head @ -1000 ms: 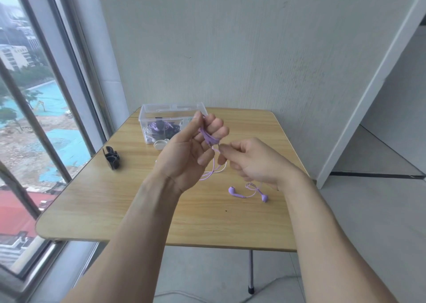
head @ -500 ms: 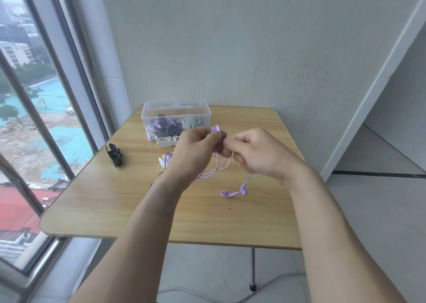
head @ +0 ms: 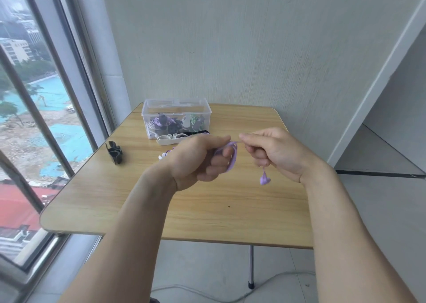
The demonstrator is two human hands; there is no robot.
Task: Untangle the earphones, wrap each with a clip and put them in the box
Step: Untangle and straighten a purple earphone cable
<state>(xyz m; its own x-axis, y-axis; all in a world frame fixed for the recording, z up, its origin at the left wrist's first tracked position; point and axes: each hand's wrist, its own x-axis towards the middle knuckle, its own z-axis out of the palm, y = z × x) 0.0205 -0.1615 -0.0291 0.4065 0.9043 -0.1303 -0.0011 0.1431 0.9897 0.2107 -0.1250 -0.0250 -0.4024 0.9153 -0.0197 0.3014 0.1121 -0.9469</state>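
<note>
Head view: purple earphone cable (head: 232,158) is coiled round the left hand (head: 200,159) above the bench (head: 115,201) centre; its free end is pinched by the right hand (head: 274,151). Winding is judged underway; a clip is required next.

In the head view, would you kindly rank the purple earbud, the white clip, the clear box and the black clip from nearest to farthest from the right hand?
From the right hand:
1. Purple earbud, dangling just below it.
2. White clip, on the table past the left hand.
3. Clear box, at the back, near the wall.
4. Black clip, far left, near the window.
</note>
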